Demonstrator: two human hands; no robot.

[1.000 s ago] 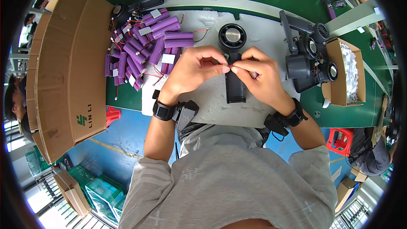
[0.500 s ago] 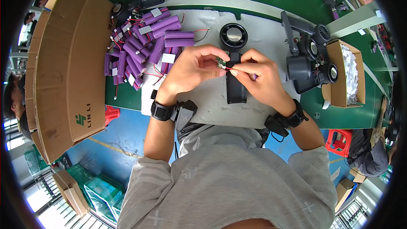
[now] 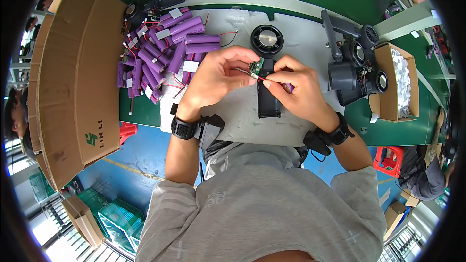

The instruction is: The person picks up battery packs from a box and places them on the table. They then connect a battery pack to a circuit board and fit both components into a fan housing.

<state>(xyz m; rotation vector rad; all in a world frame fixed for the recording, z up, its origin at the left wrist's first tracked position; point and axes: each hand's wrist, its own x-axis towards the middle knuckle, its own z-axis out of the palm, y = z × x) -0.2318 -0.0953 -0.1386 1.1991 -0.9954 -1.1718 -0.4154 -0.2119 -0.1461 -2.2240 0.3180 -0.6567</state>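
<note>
Between the thumb and fingers of my left hand (image 3: 209,78) is a small green circuit board (image 3: 259,65), tilted up. A white plug (image 3: 254,75) sits at the board's lower edge, with red wire (image 3: 260,78) running from it to my right hand (image 3: 305,90). That hand is closed in a pinch on the wire close to the plug. A bit of a purple battery (image 3: 290,88) shows under its fingers. Below both hands lies a black device housing (image 3: 269,103) with a round, silver-centred head (image 3: 267,39). My fingertips hide its middle. Whether the plug is fully seated I cannot tell.
Purple battery packs (image 3: 155,60) with red wires are heaped at the left, beside a tall cardboard box (image 3: 80,77). At the right stand several black housings (image 3: 347,75) and a small carton (image 3: 412,87) with white contents. A white foam sheet (image 3: 233,121) covers the green bench (image 3: 145,114).
The circuit board has turned up in my left fingers, so more of its green face shows. My right hand stays nearly in place at the wire.
</note>
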